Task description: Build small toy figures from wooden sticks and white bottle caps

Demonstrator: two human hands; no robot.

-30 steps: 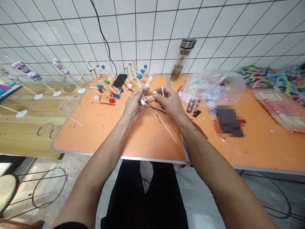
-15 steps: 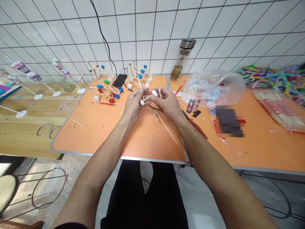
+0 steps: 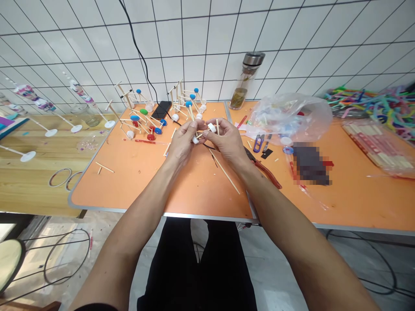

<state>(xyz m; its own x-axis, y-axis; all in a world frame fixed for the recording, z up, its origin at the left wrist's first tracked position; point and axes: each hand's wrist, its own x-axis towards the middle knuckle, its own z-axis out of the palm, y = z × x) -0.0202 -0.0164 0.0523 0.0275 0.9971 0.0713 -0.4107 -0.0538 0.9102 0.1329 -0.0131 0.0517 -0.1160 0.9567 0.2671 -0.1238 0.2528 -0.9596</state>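
Observation:
Between my two hands, above the orange table (image 3: pixel 201 194), is a small frame of wooden sticks with white bottle caps. My left hand (image 3: pixel 182 141) is closed on the frame near one white bottle cap (image 3: pixel 195 139). My right hand (image 3: pixel 227 137) pinches it from the other side, by another white bottle cap (image 3: pixel 212 128), with a short wooden stick (image 3: pixel 217 125) standing up between its fingers. The fingers hide much of the joints. Below my right hand lies a long wooden stick (image 3: pixel 227 172).
Stick models with coloured caps (image 3: pixel 142 112) stand behind my left hand, beside a black phone (image 3: pixel 161 110). Pliers (image 3: pixel 266 172) with red handles lie by my right forearm. Farther back are a glass bottle (image 3: pixel 240 93) and a plastic bag (image 3: pixel 292 116); packed chopsticks (image 3: pixel 376 144) lie far right.
The view has shifted slightly. Both hands keep their hold on the stick frame, and the white cap at my right fingers is tilted a little differently. More of the pliers shows.

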